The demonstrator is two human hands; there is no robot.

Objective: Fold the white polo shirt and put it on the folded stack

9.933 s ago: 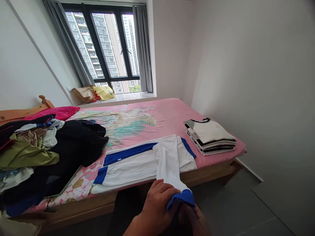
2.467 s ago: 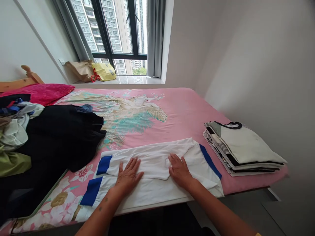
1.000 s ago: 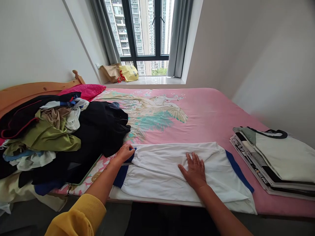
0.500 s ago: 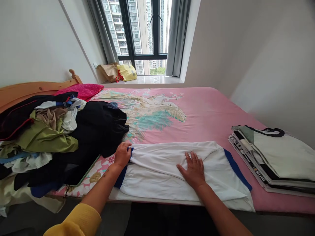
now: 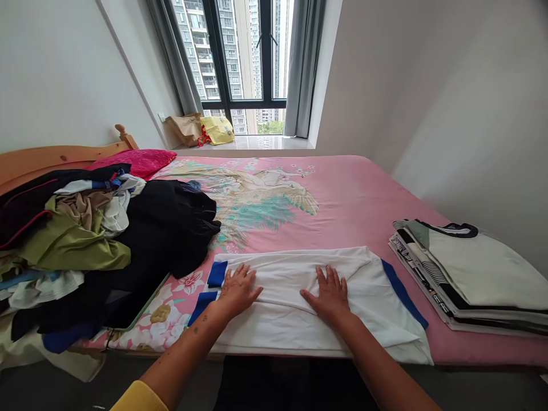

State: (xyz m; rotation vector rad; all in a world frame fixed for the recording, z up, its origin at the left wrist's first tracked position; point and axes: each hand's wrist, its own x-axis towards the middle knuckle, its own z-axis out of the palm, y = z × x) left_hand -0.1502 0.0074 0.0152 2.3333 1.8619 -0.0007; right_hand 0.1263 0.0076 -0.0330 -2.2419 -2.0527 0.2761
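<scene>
A white shirt with blue trim (image 5: pixel 377 297) lies folded lengthwise along the near edge of the pink bed (image 5: pixel 351 200). My left hand (image 5: pixel 238 288) rests flat on the shirt's left part, fingers spread, beside the blue cuffs (image 5: pixel 216 274). On the shirt's middle my right hand (image 5: pixel 330 292) presses flat, fingers apart. Neither hand holds anything.
A heap of unfolded clothes (image 5: pixel 98 240), black, green and beige, covers the bed's left side. A stack of folded shirts (image 5: pixel 466 268) sits at the right edge. A red pillow (image 5: pixel 137 161) lies by the wooden headboard. Paper bags (image 5: pixel 201 128) stand on the window sill.
My left hand let go of the sleeve end it pinched and now lies flat on the shirt, further right. The right hand stayed pressed on the shirt's middle.
</scene>
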